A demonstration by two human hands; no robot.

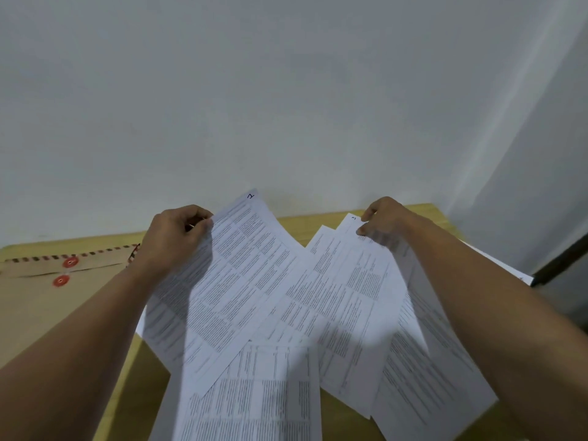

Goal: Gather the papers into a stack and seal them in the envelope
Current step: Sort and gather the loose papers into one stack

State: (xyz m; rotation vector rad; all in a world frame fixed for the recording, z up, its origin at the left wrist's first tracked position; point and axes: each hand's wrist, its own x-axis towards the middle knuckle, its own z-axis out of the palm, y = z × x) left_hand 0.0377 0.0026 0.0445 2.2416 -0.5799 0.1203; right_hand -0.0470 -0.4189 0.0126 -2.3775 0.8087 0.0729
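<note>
Head view: yellowish wooden tabletop [296, 222] pushed against a plain pale wall [286, 90]; a second wall meets it at a corner to my right.

Printed papers [318, 329] lie fanned and overlapping across the tabletop between and below my hands, one corner marked "2", another "3". I count at least five sheets; overlap hides any more.

My left hand [173, 238] forms a closed grip, fingers curled, pinching the top edge of the sheet marked "2" [248, 265] and lifting it off the tabletop. My right hand [383, 219] pinches the top corner of the sheet marked "3" [356, 272] between thumb and fingertips.

One brown envelope [47, 300] lies flat just left of my left grip, partly under my forearm, with two red string-tie discs [65, 271] and a striped border.

A dark strip [560, 259] shows beyond my right forearm.
</note>
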